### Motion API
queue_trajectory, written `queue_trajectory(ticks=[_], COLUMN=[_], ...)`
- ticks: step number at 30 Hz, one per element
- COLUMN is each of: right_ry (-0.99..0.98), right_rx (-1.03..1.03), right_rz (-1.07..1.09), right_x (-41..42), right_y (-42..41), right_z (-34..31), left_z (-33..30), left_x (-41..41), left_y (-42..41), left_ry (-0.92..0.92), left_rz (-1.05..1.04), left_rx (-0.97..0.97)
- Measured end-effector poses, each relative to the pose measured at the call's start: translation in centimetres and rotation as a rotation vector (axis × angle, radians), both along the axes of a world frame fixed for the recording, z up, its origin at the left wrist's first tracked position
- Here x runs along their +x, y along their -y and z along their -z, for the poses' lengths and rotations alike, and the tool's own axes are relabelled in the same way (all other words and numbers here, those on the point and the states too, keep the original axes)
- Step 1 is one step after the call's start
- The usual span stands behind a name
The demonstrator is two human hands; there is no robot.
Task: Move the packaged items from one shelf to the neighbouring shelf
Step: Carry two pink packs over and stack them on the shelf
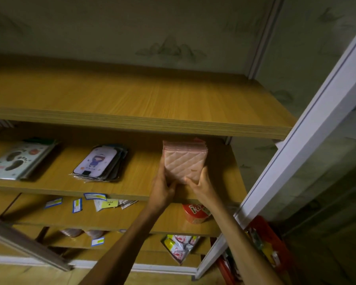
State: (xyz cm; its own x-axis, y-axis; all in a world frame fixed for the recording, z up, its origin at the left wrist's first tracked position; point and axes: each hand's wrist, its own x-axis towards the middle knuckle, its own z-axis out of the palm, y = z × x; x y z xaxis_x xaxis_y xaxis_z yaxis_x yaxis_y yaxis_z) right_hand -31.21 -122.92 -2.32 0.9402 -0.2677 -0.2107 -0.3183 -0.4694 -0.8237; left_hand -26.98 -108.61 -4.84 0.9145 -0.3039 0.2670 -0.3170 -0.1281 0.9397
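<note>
Wooden shelving fills the view, set against a wall papered with a faint mountain pattern, with a white frame upright point(308, 140) running along the right side. Top shelf point(132, 99) carries nothing visible on its boards. Second shelf point(132, 177) holds three groups of goods: at the left a stack of flat packs printed with footprints point(19, 159); near the middle a stack of flat packs bearing a cartoon figure point(100, 162); toward the right a stack of pink quilted packets point(184, 159).

Pink packets stand on edge, tilted slightly, with the front face turned to the camera and the top edge close under the top shelf. Left hand point(162, 188) grips the lower left side of the stack, fingers curled around it. Right hand point(199, 185) grips the lower right corner, fingers closed against the front and side. Both hands are in contact with the stack; whether its base touches the shelf board cannot be told.

Third shelf shows several loose blue-edged price tags point(77, 204) and a red cup-shaped container point(195, 213) at the right, partly hidden behind the right forearm. Lower down, a bundle of white and yellow snack bags point(180, 246) rests near the right end
</note>
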Motion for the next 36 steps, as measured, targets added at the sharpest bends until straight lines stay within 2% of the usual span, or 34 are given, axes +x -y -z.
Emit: queue_trajectory(ticks=[10,14,17,22,25,30,36], right_ry=[-0.001,0.013,-0.031,-0.092,-0.129,-0.109,-0.103], right_rx=[-0.074,-0.068,-0.061,-0.024,-0.083,-0.208,-0.246], right_rz=[-0.004,0.017,0.032,0.026,0.021,-0.019,-0.054], right_x=[-0.8,-0.8,-0.5,-0.5,-0.3,-0.2,-0.3], right_y=[0.7,1.4,1.3,1.3,1.3,1.4,1.7], right_z=[0.3,0.2,0.1,0.1,0.3,0.4,0.5], left_z=[0.0,0.3,-0.3,-1.2,-1.2,-1.0,-1.0], left_x=[0.5,0.9,1.0,1.3,1.5,1.3,1.4], left_y=[-0.8,-1.5,-1.7,-1.7,-1.5,-1.5,-1.5], left_ry=[0.029,-0.074,-0.129,-0.079,-0.081,-0.067,-0.14], left_rz=[0.018,-0.066,-0.04,-0.048,-0.058,-0.051,-0.029], left_rx=[0.013,0.129,0.155,0.363,0.44,0.446,0.45])
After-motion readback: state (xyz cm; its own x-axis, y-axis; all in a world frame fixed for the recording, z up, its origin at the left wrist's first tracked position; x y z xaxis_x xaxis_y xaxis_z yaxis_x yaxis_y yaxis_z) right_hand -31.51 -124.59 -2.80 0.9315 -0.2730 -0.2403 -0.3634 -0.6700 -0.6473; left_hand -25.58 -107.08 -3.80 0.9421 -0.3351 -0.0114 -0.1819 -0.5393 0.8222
